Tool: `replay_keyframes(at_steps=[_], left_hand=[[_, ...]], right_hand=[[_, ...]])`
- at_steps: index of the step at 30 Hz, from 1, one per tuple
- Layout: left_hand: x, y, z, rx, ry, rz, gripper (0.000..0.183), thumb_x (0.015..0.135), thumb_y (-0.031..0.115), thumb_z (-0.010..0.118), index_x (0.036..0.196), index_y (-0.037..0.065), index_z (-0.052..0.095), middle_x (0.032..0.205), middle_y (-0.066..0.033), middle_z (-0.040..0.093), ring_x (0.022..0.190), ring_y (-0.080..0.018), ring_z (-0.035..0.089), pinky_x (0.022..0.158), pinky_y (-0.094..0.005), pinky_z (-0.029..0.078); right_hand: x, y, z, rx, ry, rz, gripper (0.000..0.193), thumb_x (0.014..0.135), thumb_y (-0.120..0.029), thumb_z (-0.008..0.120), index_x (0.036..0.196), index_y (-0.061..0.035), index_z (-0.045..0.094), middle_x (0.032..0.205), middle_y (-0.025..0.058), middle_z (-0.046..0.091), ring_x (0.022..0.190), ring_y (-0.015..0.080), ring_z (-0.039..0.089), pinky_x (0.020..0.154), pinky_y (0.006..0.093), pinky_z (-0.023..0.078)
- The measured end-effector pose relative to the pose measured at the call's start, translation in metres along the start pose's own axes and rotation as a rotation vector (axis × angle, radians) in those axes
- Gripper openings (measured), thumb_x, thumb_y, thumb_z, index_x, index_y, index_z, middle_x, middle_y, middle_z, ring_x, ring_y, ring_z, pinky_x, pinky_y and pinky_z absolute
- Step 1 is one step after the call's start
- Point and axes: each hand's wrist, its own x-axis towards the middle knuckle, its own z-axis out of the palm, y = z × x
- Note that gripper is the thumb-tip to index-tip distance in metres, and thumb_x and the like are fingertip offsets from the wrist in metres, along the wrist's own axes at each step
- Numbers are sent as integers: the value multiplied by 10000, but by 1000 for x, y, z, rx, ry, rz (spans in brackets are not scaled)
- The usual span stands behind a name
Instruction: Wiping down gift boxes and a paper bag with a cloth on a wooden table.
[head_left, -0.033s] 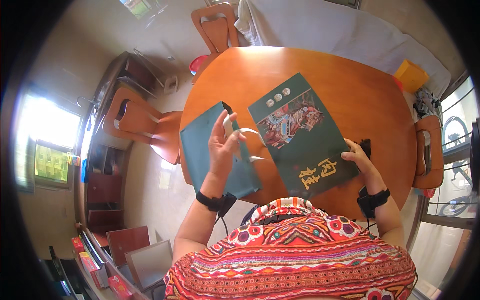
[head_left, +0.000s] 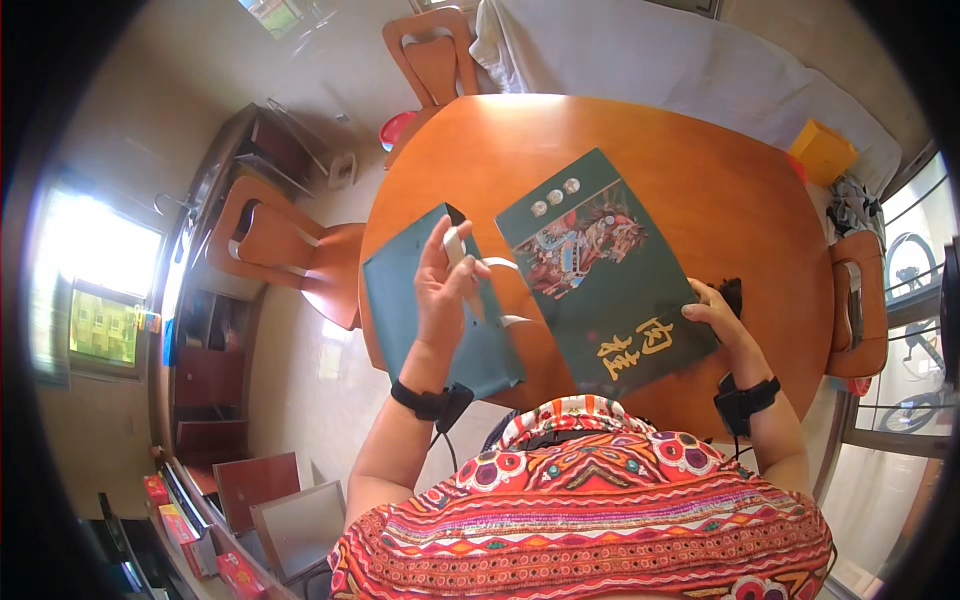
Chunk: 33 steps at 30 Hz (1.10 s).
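A dark green flat box (head_left: 610,270) with a colourful horse picture, three round pale ornaments and gold lettering is held tilted above the table. My right hand (head_left: 722,318) grips its right edge, thumb on the front. To the left is a dark green gift bag (head_left: 405,280) with white ribbon handles (head_left: 505,264). My left hand (head_left: 440,290) is over the bag, fingers partly raised, with a white strip (head_left: 454,247) between them that looks like part of a handle. How firmly the fingers hold it is hard to see.
Beneath both is the orange-brown wooden table (head_left: 480,140). Wooden chairs stand left (head_left: 275,235), at the far side (head_left: 432,55) and right (head_left: 858,300). A small dark object (head_left: 733,294) lies beyond my right hand. A yellow box (head_left: 822,152) sits at the far right.
The fingers of my left hand have shifted slightly and show more of the white strip. The top of the box has dipped a little; my right hand keeps its grip.
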Motion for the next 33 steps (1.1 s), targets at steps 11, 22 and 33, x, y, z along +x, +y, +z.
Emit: replay_keyframes(at_steps=[11,22,33], left_hand=[[-46,-14,60,-69,-349,-84,660,891,1,576,1495,99,329,1316,-105,537,1063,-152,576,934,-285,447],[-26,-2,43,-4,-452,-121,676,923,90,620,1511,98,287,1251,-72,542,980,-100,552,907,-265,461],[-26,3,57,-28,-524,-15,631,935,73,601,1498,110,318,1242,-67,489,970,-97,509,788,-229,494]], right_hand=[[-5,26,12,53,-142,92,650,779,-226,679,1326,61,476,1176,138,612,1025,184,617,897,302,491],[15,-9,20,145,-237,59,593,795,-272,661,1259,65,513,1125,134,635,985,165,630,861,281,507],[5,6,25,161,-219,113,618,787,-287,662,1281,53,512,1143,131,633,1006,175,631,872,279,506]])
